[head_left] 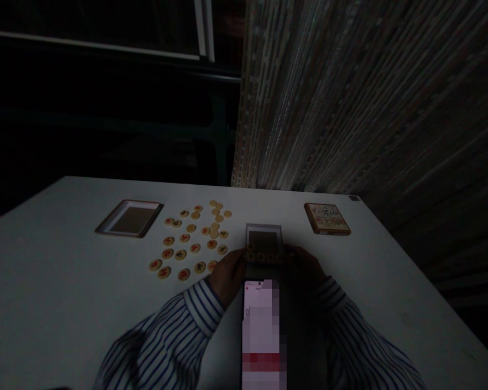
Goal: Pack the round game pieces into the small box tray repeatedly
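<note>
A small open box point(264, 227) with pale walls and a brown floor sits on the table in front of me. Several round Chinese chess pieces point(261, 257) lie in a row along its near side, and one more rests just behind the row's left end. My left hand point(228, 277) is closed at the box's near left corner, and my right hand point(309, 266) is closed at the near right corner; dim light partly hides the fingers of both. Left of the box, many loose Chinese chess pieces point(194, 248) are spread out, marked red or black, with some plain faces up.
A shallow tray-like lid point(156, 214) lies at the far left of the white table point(81, 292). At the far right is a decorated flat box point(327, 219). A lit phone point(260, 325) is between my forearms. A string curtain point(276, 108) hangs behind the table.
</note>
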A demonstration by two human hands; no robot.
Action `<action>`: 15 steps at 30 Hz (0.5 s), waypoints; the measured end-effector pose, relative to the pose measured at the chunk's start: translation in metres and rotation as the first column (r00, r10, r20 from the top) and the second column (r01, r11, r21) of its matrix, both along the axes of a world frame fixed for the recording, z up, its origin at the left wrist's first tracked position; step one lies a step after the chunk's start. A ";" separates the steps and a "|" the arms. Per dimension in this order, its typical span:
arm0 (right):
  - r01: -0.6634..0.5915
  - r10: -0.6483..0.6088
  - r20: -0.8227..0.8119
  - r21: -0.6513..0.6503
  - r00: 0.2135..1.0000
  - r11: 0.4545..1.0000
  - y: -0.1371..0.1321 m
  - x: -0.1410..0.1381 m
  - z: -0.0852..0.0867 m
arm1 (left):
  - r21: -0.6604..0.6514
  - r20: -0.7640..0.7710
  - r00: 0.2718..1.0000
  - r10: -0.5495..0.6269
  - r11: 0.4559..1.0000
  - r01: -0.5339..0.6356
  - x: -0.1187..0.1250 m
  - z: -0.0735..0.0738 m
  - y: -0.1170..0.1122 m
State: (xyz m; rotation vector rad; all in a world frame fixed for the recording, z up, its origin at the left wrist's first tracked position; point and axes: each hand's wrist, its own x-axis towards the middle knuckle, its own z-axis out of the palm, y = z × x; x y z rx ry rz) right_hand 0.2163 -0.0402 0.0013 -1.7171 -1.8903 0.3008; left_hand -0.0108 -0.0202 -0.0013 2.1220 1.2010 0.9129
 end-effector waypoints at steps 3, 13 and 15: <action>0.006 -0.007 0.014 0.012 1.000 1.000 0.001 0.001 -0.003 | 0.018 -0.004 1.000 0.001 1.000 -0.001 0.000 0.000 0.000; 0.017 -0.017 -0.013 0.000 1.000 1.000 -0.001 -0.001 -0.001 | 0.039 -0.017 1.000 0.003 0.999 -0.002 -0.004 0.000 -0.001; 0.015 -0.016 -0.018 -0.010 1.000 1.000 -0.001 -0.001 -0.001 | 0.037 -0.021 1.000 0.002 0.999 -0.001 -0.004 0.002 -0.002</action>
